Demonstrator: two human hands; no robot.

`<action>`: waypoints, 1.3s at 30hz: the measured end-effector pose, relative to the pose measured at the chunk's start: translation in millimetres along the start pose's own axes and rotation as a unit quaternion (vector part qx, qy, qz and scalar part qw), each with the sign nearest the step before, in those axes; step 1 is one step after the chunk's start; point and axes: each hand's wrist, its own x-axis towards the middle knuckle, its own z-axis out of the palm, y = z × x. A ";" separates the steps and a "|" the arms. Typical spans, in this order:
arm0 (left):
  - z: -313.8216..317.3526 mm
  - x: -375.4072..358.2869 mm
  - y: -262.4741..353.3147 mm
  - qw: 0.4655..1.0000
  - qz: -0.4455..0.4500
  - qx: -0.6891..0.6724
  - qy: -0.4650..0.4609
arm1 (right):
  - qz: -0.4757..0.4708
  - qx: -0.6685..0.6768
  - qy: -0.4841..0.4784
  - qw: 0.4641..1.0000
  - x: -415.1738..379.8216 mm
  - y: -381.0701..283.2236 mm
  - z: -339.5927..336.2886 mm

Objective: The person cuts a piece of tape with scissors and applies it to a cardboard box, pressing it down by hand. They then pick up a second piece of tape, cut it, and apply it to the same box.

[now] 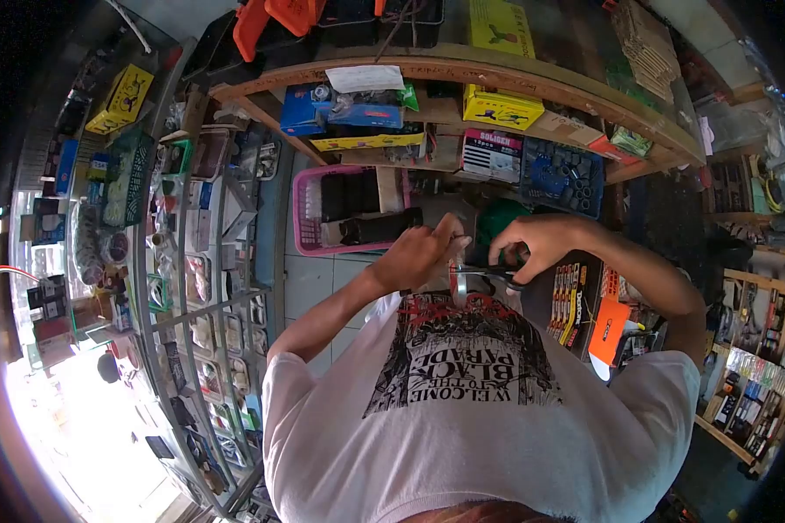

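My right hand (545, 244) is curled through the black handles of a pair of scissors (497, 274), whose blades point left. In front of the blades, my left hand (423, 254) pinches a thin, pale, glossy strip (460, 283) that hangs down before my shirt. The blades lie across this strip in the view, just below my left fingertips. Both hands are raised close in front of my chest, above the printed shirt (471, 436).
A pink basket (301, 209) with dark packages stands ahead on the left. Wooden shelves (462, 70) hold yellow boxes (503, 106), a blue box (358, 115) and a blue bin of round fittings (576, 179). Glass display shelving (275, 261) lines the left; orange boxes (609, 329) lie on the right.
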 end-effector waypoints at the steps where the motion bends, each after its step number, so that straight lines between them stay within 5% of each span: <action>1: -1.1 0.0 0.2 1.000 -0.004 -0.003 -0.001 | 0.001 0.009 -0.004 1.000 1.3 -1.1 -1.1; 9: -4.6 -8.9 -2.5 0.995 -0.063 -0.077 -0.020 | -0.017 0.021 0.006 1.000 9.7 16.3 2.4; 12: -2.6 -14.4 3.7 0.979 -0.150 -0.115 -0.073 | -0.003 -0.008 0.012 1.000 6.4 11.3 1.7; 18: 33.6 -38.0 -0.3 0.981 -0.161 -0.066 -0.089 | 0.003 -0.034 0.032 0.999 -10.1 11.4 8.9; 21: 62.3 -46.3 -19.8 0.987 -0.103 -0.127 -0.010 | -0.025 -0.005 0.071 0.997 -14.6 23.9 17.0; 24: 74.8 -48.4 -24.4 0.980 -0.075 -0.185 0.023 | -0.143 0.031 0.258 0.955 -6.5 26.2 38.1; 27: 77.0 -45.3 -26.3 0.985 -0.063 -0.159 0.033 | -0.140 0.030 0.314 0.938 -0.2 6.6 61.5; 33: 69.7 -36.1 -16.1 0.994 0.020 -0.097 0.044 | -0.090 -0.024 0.353 0.931 0.7 -0.9 87.5; 39: 72.5 -31.6 -9.9 0.996 -0.014 -0.085 0.011 | -0.103 0.027 0.386 0.916 -4.9 9.1 98.2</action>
